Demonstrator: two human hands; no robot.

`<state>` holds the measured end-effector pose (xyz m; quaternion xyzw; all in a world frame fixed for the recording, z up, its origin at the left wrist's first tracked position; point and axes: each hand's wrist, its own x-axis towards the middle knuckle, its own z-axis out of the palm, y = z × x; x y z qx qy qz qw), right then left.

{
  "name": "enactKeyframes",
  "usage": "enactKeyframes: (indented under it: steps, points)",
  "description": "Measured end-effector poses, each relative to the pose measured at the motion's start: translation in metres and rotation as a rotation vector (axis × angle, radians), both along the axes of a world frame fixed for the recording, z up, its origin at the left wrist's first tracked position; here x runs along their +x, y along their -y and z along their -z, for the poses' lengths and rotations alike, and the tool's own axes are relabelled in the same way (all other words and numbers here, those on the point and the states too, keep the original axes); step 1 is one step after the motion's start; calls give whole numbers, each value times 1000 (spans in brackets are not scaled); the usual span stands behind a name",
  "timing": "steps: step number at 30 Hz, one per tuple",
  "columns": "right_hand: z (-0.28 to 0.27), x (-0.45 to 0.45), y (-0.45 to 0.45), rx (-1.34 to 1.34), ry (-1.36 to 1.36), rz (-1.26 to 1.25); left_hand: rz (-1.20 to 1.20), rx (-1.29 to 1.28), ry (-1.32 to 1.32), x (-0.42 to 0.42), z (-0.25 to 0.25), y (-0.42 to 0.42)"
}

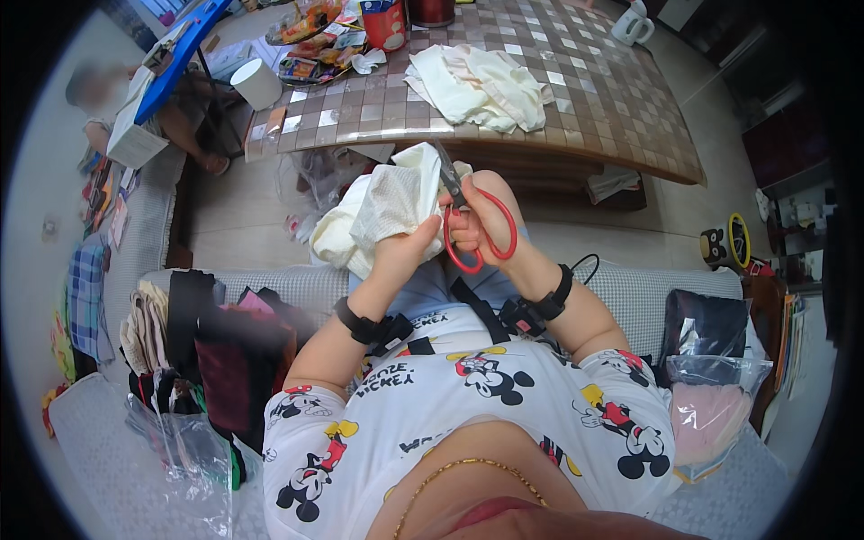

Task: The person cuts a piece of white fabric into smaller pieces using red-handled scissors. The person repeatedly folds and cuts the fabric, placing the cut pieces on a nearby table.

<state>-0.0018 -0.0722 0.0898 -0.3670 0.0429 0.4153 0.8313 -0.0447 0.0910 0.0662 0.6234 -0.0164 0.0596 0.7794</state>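
Red-handled scissors (501, 233) are in my right hand (482, 219), their dark blades pointing up and slightly left beside the cloth. My left hand (405, 246) grips a cream-white textured cloth (388, 202), which hangs in folds over my lap. The blades lie close against the cloth's right edge; whether they touch it I cannot tell. Part of the cloth's right side is hidden behind the scissors and my right hand. On the table ahead lies a crumpled pile of cream-white cloth (476, 88).
The table (607, 115) has a checkered top with a white cylindrical container (256, 84), snacks and a red container (383, 23). Folded clothes (236, 364) lie on the sofa at left, bagged clothes (709, 418) at right. A person (101, 101) sits at the upper left by a blue table.
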Motion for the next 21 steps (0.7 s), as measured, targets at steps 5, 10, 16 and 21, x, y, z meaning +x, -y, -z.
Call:
enactKeyframes:
  steps: [5, 10, 16, 21]
  points:
    - [-5, 5, -6, -3, 31, 142, 184, -6, -24, -8, -23, 4]
    - [-1, 15, 5, 32, 103, 20, 183, 50, 47, -13, -14, 6]
    - [0, 17, 2, -20, 166, 158, 151, 159, -21, -28, -9, -4]
    - [-1, 31, 14, -38, 189, -10, 190, 145, -68, -32, -17, -12]
